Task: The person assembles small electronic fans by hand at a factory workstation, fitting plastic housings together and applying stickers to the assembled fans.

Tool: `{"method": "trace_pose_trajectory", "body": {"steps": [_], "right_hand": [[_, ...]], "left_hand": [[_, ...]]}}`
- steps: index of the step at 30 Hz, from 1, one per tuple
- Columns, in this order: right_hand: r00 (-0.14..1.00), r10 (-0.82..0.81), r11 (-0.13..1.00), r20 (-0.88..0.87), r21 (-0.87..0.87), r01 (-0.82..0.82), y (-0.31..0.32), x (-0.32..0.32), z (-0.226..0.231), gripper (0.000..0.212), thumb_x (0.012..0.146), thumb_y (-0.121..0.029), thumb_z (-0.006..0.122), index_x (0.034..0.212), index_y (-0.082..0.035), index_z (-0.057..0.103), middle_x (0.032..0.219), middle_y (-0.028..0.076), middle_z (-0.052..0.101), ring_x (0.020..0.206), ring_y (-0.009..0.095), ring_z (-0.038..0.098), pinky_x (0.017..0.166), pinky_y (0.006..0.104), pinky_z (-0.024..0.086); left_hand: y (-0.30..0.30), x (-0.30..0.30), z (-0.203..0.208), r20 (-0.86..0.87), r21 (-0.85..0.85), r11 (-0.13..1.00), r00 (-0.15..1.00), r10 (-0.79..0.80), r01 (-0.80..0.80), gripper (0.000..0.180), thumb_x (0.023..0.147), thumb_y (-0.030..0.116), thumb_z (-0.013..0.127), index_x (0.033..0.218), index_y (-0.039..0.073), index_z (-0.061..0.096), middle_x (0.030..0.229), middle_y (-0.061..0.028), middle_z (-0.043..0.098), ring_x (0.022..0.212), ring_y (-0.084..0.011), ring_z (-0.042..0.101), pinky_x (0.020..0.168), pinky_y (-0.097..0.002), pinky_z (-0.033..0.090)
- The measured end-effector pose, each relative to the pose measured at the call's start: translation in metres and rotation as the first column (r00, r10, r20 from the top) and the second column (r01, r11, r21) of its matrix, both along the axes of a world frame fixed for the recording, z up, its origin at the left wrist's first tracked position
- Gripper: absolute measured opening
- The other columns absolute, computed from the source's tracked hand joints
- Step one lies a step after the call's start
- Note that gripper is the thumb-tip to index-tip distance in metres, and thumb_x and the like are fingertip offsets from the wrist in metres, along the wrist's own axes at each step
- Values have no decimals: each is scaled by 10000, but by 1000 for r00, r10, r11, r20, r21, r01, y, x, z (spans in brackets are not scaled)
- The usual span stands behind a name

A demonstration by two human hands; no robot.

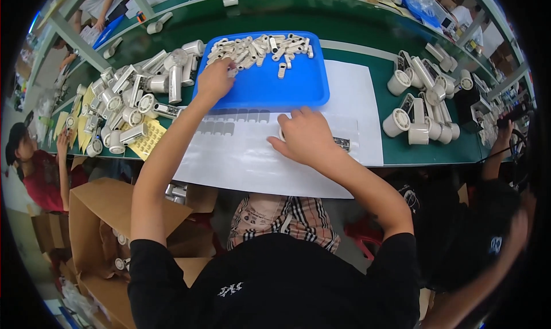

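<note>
My left hand (pixel 217 81) reaches over the left edge of the blue tray (pixel 258 94), its fingers closed in a pinch. A small pale plastic part (pixel 232 72) shows at the fingertips, partly hidden. Small white oblong plastic parts (pixel 252 51) lie heaped along the tray's far side, some with a dark hole at one end. On the white sheet (pixel 252 162), my right hand (pixel 304 135) is curled over a white handheld device. The palm covers most of it; its dark inner end (pixel 342 143) pokes out under the wrist.
White handheld devices with round heads (pixel 135 114) are piled at left, some on yellow card sheets (pixel 150 138). More devices (pixel 422 99) stand at right. Grey flat pieces (pixel 235 115) line the sheet below the tray. A cardboard box (pixel 109 208) is at lower left. People sit on both sides.
</note>
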State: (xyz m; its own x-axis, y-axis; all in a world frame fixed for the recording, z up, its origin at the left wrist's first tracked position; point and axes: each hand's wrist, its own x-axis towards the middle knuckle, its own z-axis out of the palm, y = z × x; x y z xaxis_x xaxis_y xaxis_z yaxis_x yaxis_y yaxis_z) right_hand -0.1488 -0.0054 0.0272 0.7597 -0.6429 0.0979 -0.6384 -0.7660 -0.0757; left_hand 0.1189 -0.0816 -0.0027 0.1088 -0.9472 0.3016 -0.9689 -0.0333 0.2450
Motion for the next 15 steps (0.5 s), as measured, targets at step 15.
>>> {"method": "trace_pose_trajectory", "body": {"steps": [15], "right_hand": [[425,-472,531,773,633,-563,-28,-65,8,183,891,-127,647,1028,-5,654,859,58,668,745,100,610,662,242,493]], "left_hand": [[80,-128,90,-609,-95,792,594,-526,604,231,767,-2,701,988,57,668,981,-37,677,844,-137,653,685,-249,541]]}}
